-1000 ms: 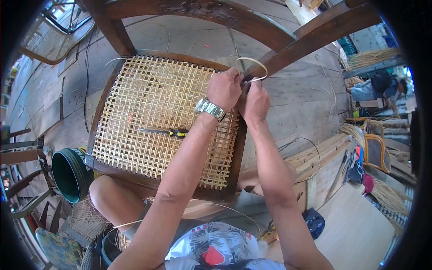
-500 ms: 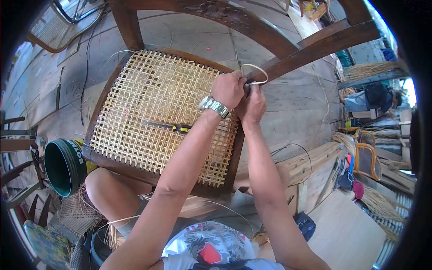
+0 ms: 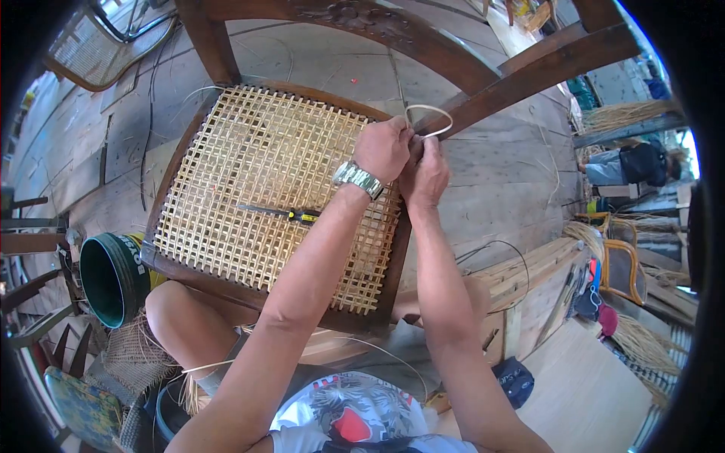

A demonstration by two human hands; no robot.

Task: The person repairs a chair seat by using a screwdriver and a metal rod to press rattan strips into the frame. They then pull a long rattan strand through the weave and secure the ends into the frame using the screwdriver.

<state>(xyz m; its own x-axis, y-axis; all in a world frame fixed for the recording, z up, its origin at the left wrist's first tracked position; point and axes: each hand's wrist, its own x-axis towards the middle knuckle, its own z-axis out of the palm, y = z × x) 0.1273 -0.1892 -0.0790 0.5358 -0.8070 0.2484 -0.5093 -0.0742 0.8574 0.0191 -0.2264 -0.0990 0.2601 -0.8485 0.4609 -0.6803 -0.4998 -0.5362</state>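
A wooden chair seat with a woven cane panel (image 3: 264, 166) lies in front of me. At its far right corner my left hand (image 3: 381, 151), with a metal watch on the wrist, is closed on a pale cane strand (image 3: 451, 121). Touching it on the right, my right hand (image 3: 425, 174) also pinches the strand, its fingertips close to the seat frame. The strand loops up beyond both hands. A screwdriver (image 3: 302, 217) with a black and yellow handle rests on the weave, left of my left forearm.
The carved chair back (image 3: 362, 19) arches beyond the seat. A green bucket (image 3: 113, 275) stands at the left, a cane chair (image 3: 106, 57) at the top left. At the right are wooden planks (image 3: 529, 268), cane bundles (image 3: 642, 340) and a seated person (image 3: 634, 164).
The fingers of my right hand have shifted slightly, and the cane loop has moved a little to the right. The screwdriver stays in place on the weave.
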